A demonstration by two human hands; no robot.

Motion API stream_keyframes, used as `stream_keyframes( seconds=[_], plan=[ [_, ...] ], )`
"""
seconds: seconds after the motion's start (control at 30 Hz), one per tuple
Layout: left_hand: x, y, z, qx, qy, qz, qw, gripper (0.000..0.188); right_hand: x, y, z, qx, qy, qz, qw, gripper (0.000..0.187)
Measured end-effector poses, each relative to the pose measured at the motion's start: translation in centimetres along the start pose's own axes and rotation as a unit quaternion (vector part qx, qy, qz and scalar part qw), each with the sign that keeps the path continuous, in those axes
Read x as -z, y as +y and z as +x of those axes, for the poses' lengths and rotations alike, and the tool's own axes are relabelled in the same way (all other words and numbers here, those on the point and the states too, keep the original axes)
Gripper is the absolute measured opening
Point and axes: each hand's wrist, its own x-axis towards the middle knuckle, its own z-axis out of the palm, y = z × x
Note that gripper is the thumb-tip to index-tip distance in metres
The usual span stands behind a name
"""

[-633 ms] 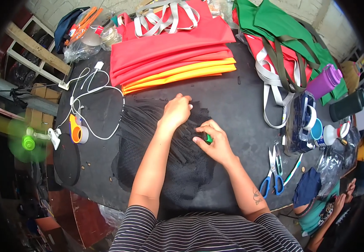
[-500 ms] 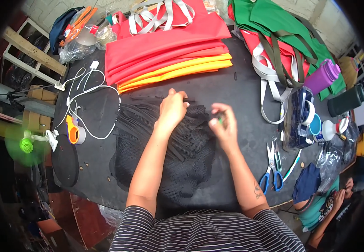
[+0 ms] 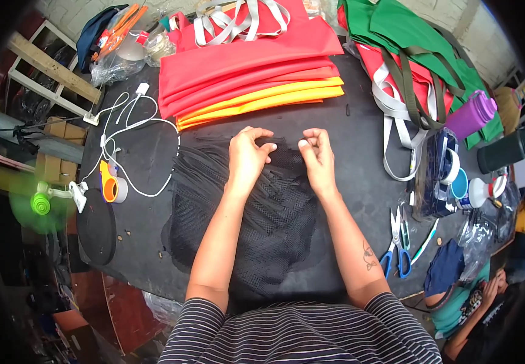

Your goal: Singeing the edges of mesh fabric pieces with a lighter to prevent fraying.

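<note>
Black mesh fabric (image 3: 268, 242) lies spread on the dark tabletop in front of me, with a bundle of thin black strips (image 3: 205, 161) across its upper left part. My left hand (image 3: 250, 158) is over the strips, its fingers curled and its thumb and forefinger pointing right. Facing it, my right hand (image 3: 319, 161) is at the mesh's upper right edge, fingers bent in toward the thumb. A small gap parts the two hands. Whatever the fingers hold is too dark and thin against the black cloth to make out.
Folded red and yellow bags (image 3: 250, 73) lie beyond my hands; green bags (image 3: 408, 36) are at far right. Scissors (image 3: 397, 242), a purple bottle (image 3: 471, 115) and a dark bottle (image 3: 505, 151) stand right. Left are a white cable (image 3: 132, 133), orange tape (image 3: 112, 185) and a spinning fan (image 3: 41, 203).
My right hand has turned and come slightly closer to the left; the small green item seen in its fingers no longer shows. My left thumb and forefinger now point right. The view has shifted slightly.
</note>
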Motion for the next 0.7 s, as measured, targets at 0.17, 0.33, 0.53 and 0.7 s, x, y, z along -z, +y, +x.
stream_keyframes(
  seconds=[0.17, 0.33, 0.53, 0.7],
  plan=[
    [0.0, -0.4, 0.4, 0.006, -0.005, 0.009, 1.0, 0.019, -0.9, -0.7, 0.0, 0.075, 0.015, -0.134, 0.988, 0.024],
    [0.0, -0.3, 0.6, 0.024, -0.031, 0.028, 0.999, 0.02, -1.2, -1.7, -0.2, 0.129, -0.004, -0.213, 0.968, 0.021],
    [0.1, -0.2, 0.6, 0.018, -0.032, 0.037, 0.999, 0.019, -1.6, -2.0, -0.3, 0.101, 0.002, -0.257, 0.961, 0.035],
    [0.2, -0.3, 0.7, 0.015, -0.037, 0.032, 0.999, 0.018, -1.8, -1.8, -0.3, 0.087, -0.011, -0.253, 0.963, 0.041]
  ],
)
